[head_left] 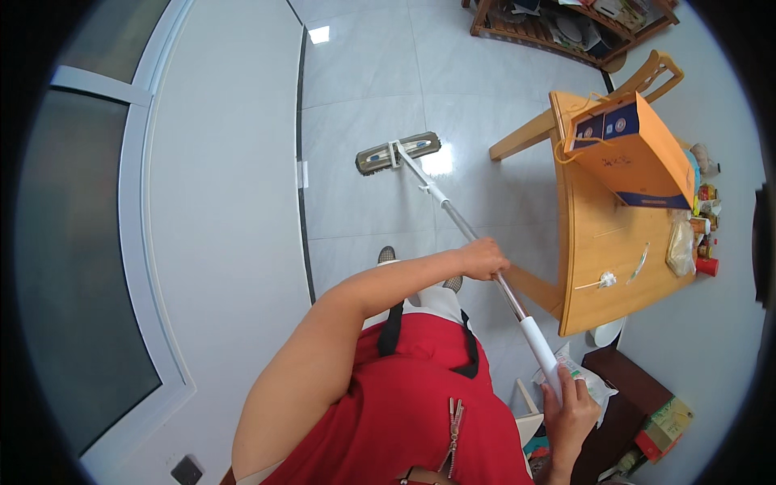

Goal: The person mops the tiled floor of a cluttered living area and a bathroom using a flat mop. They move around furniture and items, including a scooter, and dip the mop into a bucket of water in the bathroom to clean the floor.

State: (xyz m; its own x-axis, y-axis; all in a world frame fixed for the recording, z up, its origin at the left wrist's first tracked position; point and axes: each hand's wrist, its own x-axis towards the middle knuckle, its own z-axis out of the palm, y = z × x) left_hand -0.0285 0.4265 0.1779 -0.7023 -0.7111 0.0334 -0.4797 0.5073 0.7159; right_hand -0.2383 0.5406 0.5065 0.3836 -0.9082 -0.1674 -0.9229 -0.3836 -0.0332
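Observation:
A flat mop slants across the view, its pole running from lower right up to the head on the floor. My left hand is closed round the metal pole about midway. Lower down, my right hand grips the white handle near its end. The grey-brown mop head lies on the pale tiles ahead of my feet, with a white hinged bracket on top. My left arm reaches across my red top.
A wooden table on the right bears an orange paper bag, jars and a plastic bag. A white wall panel with a glazed frame stands left. A wooden shelf rack is at the back. Boxes sit at lower right.

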